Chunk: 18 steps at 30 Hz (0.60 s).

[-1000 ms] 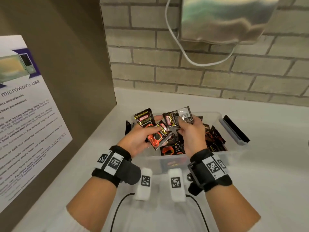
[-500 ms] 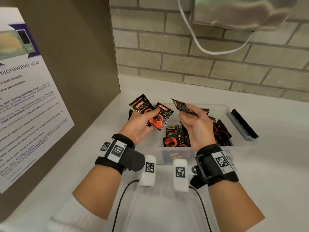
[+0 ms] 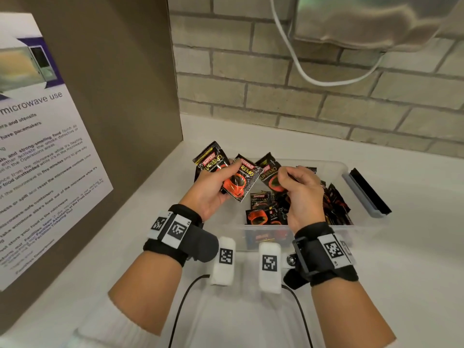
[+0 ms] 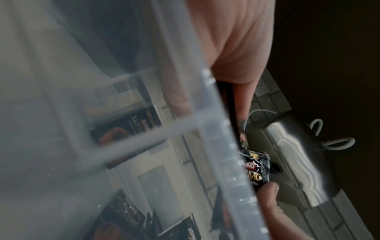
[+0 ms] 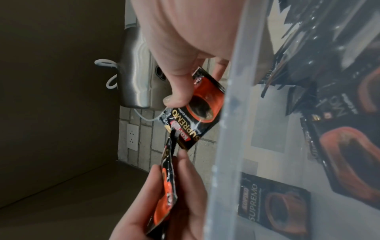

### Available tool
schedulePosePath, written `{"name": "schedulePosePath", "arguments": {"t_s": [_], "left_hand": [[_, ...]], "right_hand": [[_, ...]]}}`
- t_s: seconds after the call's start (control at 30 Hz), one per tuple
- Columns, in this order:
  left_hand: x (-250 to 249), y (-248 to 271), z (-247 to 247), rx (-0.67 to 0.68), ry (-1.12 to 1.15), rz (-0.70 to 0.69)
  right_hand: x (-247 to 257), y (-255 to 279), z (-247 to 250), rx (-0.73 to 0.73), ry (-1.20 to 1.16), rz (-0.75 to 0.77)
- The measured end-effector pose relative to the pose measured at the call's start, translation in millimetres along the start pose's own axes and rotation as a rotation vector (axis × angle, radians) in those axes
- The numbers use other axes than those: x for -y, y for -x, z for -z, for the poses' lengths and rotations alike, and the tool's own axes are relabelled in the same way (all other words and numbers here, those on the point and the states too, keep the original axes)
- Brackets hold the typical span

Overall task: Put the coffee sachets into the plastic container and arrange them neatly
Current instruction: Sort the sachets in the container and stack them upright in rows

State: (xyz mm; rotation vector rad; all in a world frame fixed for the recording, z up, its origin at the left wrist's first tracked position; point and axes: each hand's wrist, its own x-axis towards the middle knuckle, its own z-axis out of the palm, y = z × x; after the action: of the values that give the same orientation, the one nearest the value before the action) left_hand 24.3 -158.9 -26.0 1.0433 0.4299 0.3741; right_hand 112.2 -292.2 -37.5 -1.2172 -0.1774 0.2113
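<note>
A clear plastic container (image 3: 341, 169) sits on the white counter with several black-and-orange coffee sachets (image 3: 261, 212) lying loose inside. My left hand (image 3: 213, 187) is above its left end and grips two sachets (image 3: 238, 182), fanned out, with the thumb on top. My right hand (image 3: 298, 187) is beside it and pinches one sachet (image 3: 270, 175) upright, front facing me. In the right wrist view that sachet (image 5: 197, 113) sits between thumb and fingers, just outside the container wall (image 5: 230, 129). In the left wrist view the container rim (image 4: 222, 129) crosses in front of a held sachet (image 4: 255, 170).
A grey-and-black lid (image 3: 366, 192) lies against the container's right end. A brown panel with a microwave notice (image 3: 45, 159) stands on the left. A brick wall (image 3: 301, 101) is behind, with a metal appliance and white cable (image 3: 351, 18) hanging above.
My right hand has turned its sachet upright with the front facing me and brought it close to the two in my left hand. The view has shifted slightly.
</note>
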Motion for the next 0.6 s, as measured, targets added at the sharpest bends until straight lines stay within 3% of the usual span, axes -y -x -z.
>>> {"name": "schedulePosePath", "arguments": {"t_s": [0.23, 0.4, 0.5, 0.6], "left_hand": [[-1, 3, -6, 0.061, -0.072, 0.026], [-1, 1, -8, 0.035, -0.127, 0.025], [-1, 1, -7, 0.029, -0.099, 0.043], [-3, 2, -6, 0.042, -0.096, 0.047]], "right_hand": [[1, 10, -14, -0.027, -0.083, -0.089], [-4, 26, -30, 0.211, -0.395, -0.24], [-4, 26, -28, 0.303, -0.192, -0.201], [-1, 26, -23, 0.286, 0.103, -0.102]]}}
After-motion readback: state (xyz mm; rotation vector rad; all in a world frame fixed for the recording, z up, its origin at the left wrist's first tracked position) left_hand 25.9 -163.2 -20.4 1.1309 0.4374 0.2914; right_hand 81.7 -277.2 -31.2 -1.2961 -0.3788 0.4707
